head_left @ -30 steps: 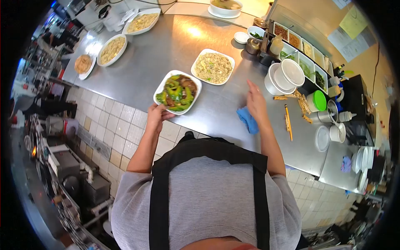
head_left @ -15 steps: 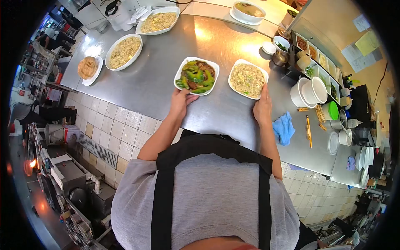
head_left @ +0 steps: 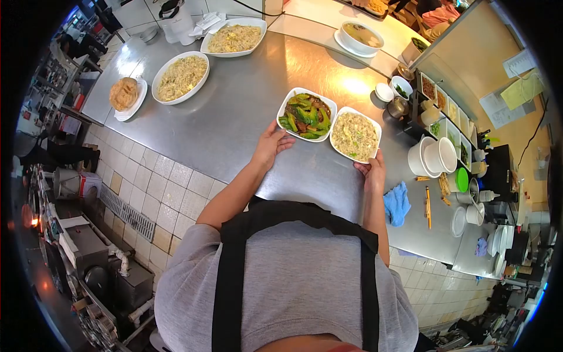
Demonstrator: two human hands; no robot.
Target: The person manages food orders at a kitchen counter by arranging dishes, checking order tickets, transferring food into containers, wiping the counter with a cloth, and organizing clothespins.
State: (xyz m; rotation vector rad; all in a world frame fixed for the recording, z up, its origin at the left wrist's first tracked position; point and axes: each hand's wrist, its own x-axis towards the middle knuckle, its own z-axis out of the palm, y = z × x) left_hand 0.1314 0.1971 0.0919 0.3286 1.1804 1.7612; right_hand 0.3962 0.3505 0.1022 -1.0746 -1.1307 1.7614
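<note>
A white square bowl of green peppers and meat (head_left: 306, 115) stands on the steel counter in front of me. Beside its lower left edge is my left hand (head_left: 271, 146), fingers stretched out and apart, the thumb side close to the rim; whether it touches is hard to tell. Just right of that dish, and almost against it, is a matching bowl of fried rice (head_left: 355, 136). My right hand (head_left: 373, 169) grips this bowl's near right corner, thumb at the side and fingers at the front edge.
Two larger dishes of fried rice (head_left: 180, 78) (head_left: 234, 39) and a plate with a round golden pastry (head_left: 124, 94) sit left. A soup bowl (head_left: 360, 39) rests on the back ledge. Right are topping trays (head_left: 438, 128), white tubs (head_left: 438, 157), a blue cloth (head_left: 397, 203) and pencils (head_left: 428, 208).
The pepper dish has shifted right, close to the fried rice bowl. My left hand has moved right, its fingers now spread. The fried rice bowl sits slightly lower in view.
</note>
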